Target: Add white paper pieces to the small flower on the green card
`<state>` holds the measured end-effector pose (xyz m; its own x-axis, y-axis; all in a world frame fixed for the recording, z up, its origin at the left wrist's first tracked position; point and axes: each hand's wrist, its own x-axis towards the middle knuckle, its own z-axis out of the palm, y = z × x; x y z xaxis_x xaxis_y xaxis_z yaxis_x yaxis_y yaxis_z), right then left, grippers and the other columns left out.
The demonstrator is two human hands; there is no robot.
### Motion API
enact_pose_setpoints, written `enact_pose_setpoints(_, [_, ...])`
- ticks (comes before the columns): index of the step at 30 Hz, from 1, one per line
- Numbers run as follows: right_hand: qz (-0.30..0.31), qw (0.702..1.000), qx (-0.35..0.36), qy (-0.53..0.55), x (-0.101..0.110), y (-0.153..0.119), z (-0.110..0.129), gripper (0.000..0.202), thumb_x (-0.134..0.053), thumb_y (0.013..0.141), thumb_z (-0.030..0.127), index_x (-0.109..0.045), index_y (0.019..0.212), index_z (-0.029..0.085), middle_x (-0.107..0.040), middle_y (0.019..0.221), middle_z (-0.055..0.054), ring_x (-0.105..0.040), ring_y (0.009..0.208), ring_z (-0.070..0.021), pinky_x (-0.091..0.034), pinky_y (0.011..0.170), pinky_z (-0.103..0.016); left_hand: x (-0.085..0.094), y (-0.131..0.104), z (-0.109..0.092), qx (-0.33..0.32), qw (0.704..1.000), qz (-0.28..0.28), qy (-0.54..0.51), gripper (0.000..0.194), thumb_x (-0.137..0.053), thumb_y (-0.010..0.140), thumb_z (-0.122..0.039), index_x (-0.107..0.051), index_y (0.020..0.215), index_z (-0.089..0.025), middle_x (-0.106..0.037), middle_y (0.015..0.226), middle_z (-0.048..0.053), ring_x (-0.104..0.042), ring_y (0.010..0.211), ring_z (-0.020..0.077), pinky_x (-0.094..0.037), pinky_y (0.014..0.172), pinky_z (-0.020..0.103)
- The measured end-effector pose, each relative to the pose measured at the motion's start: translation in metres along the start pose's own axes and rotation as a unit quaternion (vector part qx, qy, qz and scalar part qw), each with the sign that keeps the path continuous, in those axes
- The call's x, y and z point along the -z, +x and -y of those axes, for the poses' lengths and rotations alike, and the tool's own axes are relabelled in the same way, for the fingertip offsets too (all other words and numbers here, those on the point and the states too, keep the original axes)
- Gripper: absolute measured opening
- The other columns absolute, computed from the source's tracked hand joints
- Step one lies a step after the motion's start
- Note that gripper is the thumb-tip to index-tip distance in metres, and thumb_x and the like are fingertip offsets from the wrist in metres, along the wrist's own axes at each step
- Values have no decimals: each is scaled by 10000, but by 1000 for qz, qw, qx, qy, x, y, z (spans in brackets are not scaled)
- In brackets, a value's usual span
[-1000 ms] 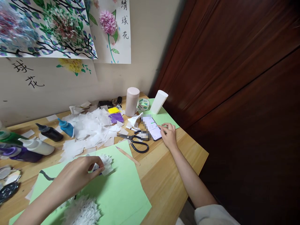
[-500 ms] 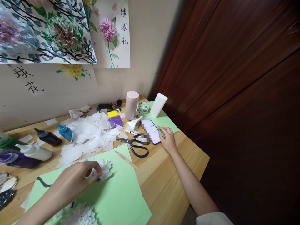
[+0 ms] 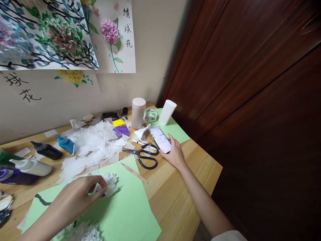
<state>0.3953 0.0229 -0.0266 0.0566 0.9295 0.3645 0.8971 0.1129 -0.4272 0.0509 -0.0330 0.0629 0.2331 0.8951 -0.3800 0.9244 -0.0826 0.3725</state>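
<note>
My left hand (image 3: pixel 86 190) pinches a white crinkled paper flower (image 3: pixel 110 183) low over a green sheet of paper (image 3: pixel 125 207). A second white paper flower (image 3: pixel 86 231) lies near the bottom edge of the view, partly hidden by my left forearm. At the right, my right hand (image 3: pixel 174 154) grips the lower right part of a smartphone (image 3: pixel 162 141), thumb at its lower end and fingers along its side. The phone's screen is lit. Just left of the phone are black-handled scissors (image 3: pixel 140 154), and a wooden pencil-like stick (image 3: pixel 135 173) rests across the green sheet's edge.
White paper scraps (image 3: pixel 92 140) cover the table's back. Blue (image 3: pixel 65 144), black (image 3: pixel 47 150) and white (image 3: pixel 32 166) bottles stand or lie at left. A pale cylinder (image 3: pixel 138 113), tape roll (image 3: pixel 151 115) and white container (image 3: pixel 167 112) are at the back. A dark wooden panel (image 3: pixel 250 100) borders the right.
My right hand has gone from touching the phone's screen with a fingertip to gripping its lower right side. The left hand still pinches the paper flower. The view has shifted slightly.
</note>
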Motion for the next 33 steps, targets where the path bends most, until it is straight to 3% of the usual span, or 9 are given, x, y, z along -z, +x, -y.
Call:
enact_pose_setpoints(3, [-4, 1000, 17, -7, -1, -2, -1, 758, -646, 662, 407, -344, 1318, 178, -532, 1164, -140, -478, 1074, -310, -402, 908, -466, 1, 0, 1, -6, 999, 35, -4, 352, -396, 792, -506, -660, 829, -278, -675, 786, 14, -590, 676, 178, -369, 604, 258])
enact_pose_setpoints(13, [-4, 1000, 23, 1, -2, -3, -2, 638, -625, 693, 412, -423, 1254, 185, -534, 1131, -136, -483, 1041, -305, -398, 897, -456, 7, -2, -3, 8, 999, 41, -8, 385, -386, 787, -524, -658, 839, -256, -662, 763, 32, -577, 663, 187, -361, 598, 265])
enact_pose_setpoints(22, [-8, 1000, 23, -14, -5, -4, -5, 613, -637, 686, 411, -451, 1222, 179, -540, 1088, -125, -489, 1007, -289, -417, 870, -430, 7, -4, 0, 6, 999, 43, -7, 360, -367, 809, -497, -648, 845, -274, -677, 836, 29, -596, 732, 198, -375, 650, 281])
enact_pose_setpoints(33, [-11, 999, 28, -16, -5, -3, -4, 692, -630, 687, 428, -382, 1284, 181, -531, 1098, -127, -482, 1008, -300, -407, 880, -451, 10, -5, -7, 12, 999, 42, 2, 349, -376, 801, -490, -650, 831, -275, -671, 808, 20, -589, 711, 188, -356, 623, 266])
